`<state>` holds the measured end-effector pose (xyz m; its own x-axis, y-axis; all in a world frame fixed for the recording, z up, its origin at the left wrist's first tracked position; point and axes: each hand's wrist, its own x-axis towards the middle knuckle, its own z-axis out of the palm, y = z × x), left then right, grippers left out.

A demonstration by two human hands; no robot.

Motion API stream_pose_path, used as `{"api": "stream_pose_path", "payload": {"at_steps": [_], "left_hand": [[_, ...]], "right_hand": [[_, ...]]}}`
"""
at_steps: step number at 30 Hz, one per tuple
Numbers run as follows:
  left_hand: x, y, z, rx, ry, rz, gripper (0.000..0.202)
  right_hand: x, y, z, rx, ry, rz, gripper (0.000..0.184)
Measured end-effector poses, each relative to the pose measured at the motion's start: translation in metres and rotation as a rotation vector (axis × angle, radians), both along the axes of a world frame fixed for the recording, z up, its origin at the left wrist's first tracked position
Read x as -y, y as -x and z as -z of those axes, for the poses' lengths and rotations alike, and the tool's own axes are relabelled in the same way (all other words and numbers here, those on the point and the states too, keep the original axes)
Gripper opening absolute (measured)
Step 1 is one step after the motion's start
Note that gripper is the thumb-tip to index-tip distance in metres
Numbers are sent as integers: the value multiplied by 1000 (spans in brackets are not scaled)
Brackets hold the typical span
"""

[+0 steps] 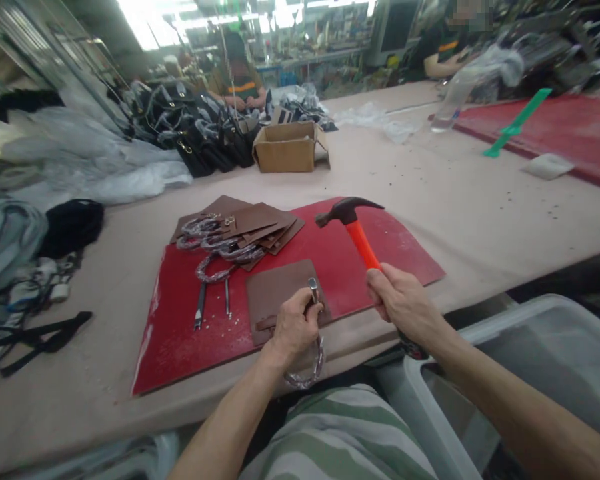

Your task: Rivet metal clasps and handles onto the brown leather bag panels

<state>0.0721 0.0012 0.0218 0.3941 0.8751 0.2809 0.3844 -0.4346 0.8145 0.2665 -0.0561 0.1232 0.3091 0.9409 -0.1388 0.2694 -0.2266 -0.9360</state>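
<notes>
Orange-handled hammer (359, 240) sits in the right hand (404, 301). The fingers are wrapped tight round the lower end of the handle, and the dark head is at the top.

Long axis of the hammer: it runs from the fist at centre right up and to the left, with the head tipped toward the middle of the frame.

Left hand (294, 327), lower centre: it is closed in a fist round a short metal pin (313, 288). The pin stands upright, and only its top end shows above the thumb.

Key relation: the hammer head lies above and slightly right of the pin's top, well apart from it. The right hand is the nearer one to the head, and the left is on the pin itself.

The pin's foot is hidden by the fist. It appears to rest on a brown leather panel (275, 290), which is flat and rectangular and lies on the red mat (180, 340) near the mat's front edge. I cannot tell the exact contact spot.

A loop of plastic-wrapped strap (307, 377) hangs below the left fist, over the table edge.

Also on the mat:
- a fanned stack of brown panels (260, 223) with wrapped straps, further up the frame;
- two slim tools (200, 310) lying loose to the left.

A cardboard box (285, 148) is at upper centre of the frame.
</notes>
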Motion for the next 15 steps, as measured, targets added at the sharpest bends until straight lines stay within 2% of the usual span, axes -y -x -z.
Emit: {"api": "stream_pose_path", "payload": {"at_steps": [3,6,8,11,15], "left_hand": [[0,0,-1,10,17,-5,9],[0,0,-1,10,12,14,11],[0,0,-2,10,5,22,13],[0,0,-3,10,13,29,13],[-1,1,-2,-3,10,29,11]], "right_hand": [[26,-12,-29,577,-279,-101,37],[43,-21,-38,976,-455,-210,36],[48,-23,-40,1144,-478,-300,35],[50,-22,-55,1189,-473,-329,35],[55,-16,-75,1065,-523,-34,30]]}}
